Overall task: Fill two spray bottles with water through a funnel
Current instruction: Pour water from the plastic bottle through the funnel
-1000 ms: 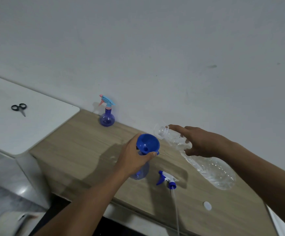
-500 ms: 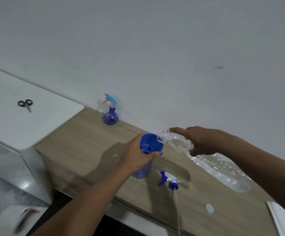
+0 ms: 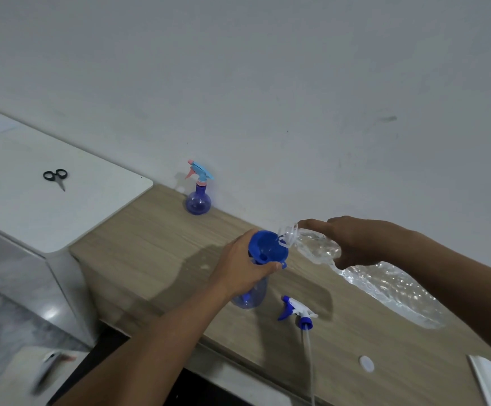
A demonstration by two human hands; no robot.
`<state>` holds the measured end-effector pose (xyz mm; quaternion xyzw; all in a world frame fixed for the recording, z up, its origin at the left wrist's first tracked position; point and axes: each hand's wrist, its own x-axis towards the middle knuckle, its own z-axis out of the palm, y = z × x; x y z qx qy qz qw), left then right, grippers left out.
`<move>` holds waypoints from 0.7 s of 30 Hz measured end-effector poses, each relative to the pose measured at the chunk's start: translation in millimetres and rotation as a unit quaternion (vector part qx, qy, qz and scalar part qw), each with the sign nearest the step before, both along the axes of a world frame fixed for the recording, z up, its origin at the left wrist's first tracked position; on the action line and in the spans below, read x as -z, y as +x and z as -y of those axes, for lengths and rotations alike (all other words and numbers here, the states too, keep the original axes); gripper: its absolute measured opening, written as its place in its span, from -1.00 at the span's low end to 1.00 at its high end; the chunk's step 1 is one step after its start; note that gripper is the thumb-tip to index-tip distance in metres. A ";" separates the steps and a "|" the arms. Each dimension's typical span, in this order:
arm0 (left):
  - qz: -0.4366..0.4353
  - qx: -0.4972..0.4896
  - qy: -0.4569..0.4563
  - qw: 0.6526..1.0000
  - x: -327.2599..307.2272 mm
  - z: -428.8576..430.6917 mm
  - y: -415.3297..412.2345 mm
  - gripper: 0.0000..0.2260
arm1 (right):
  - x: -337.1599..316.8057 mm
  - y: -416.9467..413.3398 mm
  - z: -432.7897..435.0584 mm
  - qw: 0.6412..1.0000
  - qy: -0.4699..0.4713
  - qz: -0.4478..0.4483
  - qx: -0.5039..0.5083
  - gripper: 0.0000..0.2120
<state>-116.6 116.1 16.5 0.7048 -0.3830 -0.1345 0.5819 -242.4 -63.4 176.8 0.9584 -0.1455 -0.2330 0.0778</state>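
Only the person's two arms show. The left forearm [image 3: 162,341] lies towards 7 o'clock in the picture and the right forearm [image 3: 458,276] towards 4 o'clock. Both are bare along all of their visible length, up to where the frame cuts them. The left hand [image 3: 238,268] and the right hand [image 3: 355,241] are bare as well. The fingers [image 3: 311,225] are slim, and their nails are too small to make out.
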 end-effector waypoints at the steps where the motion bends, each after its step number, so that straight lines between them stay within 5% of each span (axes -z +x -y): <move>1: 0.000 0.000 0.001 1.000 -0.1 0.0 0.3 -0.51 | -0.1 0.0 0.7 1.000 -0.001 0.001 0.000 -0.01; 21: 0.001 0.002 0.008 1.000 -0.9 0.5 1.8 -0.53 | -6.3 -5.9 6.0 1.000 -0.006 0.002 0.004 0.00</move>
